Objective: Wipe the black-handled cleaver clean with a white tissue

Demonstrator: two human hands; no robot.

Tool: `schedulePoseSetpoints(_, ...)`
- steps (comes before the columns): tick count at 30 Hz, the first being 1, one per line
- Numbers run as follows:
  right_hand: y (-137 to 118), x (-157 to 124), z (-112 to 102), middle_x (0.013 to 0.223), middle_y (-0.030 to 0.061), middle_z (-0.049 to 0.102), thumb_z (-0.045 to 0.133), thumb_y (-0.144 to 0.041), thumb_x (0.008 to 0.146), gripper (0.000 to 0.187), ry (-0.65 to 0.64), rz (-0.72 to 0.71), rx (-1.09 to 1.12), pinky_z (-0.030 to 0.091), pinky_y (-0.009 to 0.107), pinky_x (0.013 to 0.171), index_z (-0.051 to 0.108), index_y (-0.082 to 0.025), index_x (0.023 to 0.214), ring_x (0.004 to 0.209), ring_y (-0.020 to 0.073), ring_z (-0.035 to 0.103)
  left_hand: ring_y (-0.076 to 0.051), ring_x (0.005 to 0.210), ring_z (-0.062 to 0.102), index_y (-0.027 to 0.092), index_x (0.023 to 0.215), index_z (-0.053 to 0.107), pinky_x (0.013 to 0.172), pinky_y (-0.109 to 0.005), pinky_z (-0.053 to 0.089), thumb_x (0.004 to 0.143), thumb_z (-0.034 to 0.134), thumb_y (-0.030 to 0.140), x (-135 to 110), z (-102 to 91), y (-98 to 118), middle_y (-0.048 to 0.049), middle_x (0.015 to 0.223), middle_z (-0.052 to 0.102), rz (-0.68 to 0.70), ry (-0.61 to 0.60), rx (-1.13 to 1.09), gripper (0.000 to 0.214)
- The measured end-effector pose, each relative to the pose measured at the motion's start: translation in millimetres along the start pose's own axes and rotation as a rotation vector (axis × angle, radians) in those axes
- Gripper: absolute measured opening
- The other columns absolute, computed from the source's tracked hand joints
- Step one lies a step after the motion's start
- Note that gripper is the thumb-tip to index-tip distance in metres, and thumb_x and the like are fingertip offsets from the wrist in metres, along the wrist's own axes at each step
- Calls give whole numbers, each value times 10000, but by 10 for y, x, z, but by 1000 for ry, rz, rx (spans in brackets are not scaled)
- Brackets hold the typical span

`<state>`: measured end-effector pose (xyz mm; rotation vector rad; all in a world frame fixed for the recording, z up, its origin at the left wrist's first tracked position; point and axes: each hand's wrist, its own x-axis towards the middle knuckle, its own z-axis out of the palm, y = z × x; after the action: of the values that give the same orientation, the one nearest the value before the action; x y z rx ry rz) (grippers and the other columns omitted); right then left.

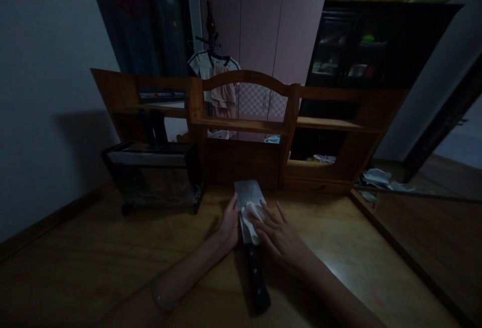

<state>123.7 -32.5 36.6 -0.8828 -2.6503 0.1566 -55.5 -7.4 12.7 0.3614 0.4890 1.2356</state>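
Our left hand [228,225] touches the cleaver's [248,192] left edge, grip unclear; our right hand [280,240], flat and open, presses a cloth [249,217] on it. Open desk [339,237] lies either side.

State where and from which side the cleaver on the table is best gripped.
Probably the dark handle, from the near side. The cleaver lies flat, blade pointing away; its handle points toward the person and is bare, while the left hand and the right hand, with a white cloth, crowd the blade.

On desk [339,237], cleaver [248,195] before shelf [244,124], rack [150,177] at left.
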Motion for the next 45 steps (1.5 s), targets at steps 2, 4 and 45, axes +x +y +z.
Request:
schedulePoseSetpoints(2, 33, 3, 22, 1575, -37, 246, 286, -324, 1034, 483, 16, 24, -15, 60, 599, 1187, 230, -326, 1514, 1483, 233, 87, -285, 959, 693, 87, 1180, 631, 959, -409, 469, 965, 406, 493, -15, 16, 8, -146, 1021, 728, -21, 1, 10, 512)
schedulePoseSetpoints(4, 56, 5, 30, 1571, -28, 263, 294, -315, 1031, 487, 37, 39, -24, 77, 600, 1185, 232, -324, 1514, 1481, 233, 109, -287, 954, 695, 92, 1187, 628, 962, -418, 467, 964, 413, 491, -19, 11, 10, -146, 1028, 727, -26, 0, 14, 505)
schedulePoseSetpoints(45, 143, 22, 108, 1494, 86, 427, 284, -325, 1030, 452, 125, 180, -125, 100, 576, 1190, 427, -209, 1442, 1457, 237, 227, -285, 1017, 675, 114, 1210, 610, 1003, -427, 435, 954, 429, 477, 43, -65, 9, -142, 1094, 712, -36, -24, -9, 479)
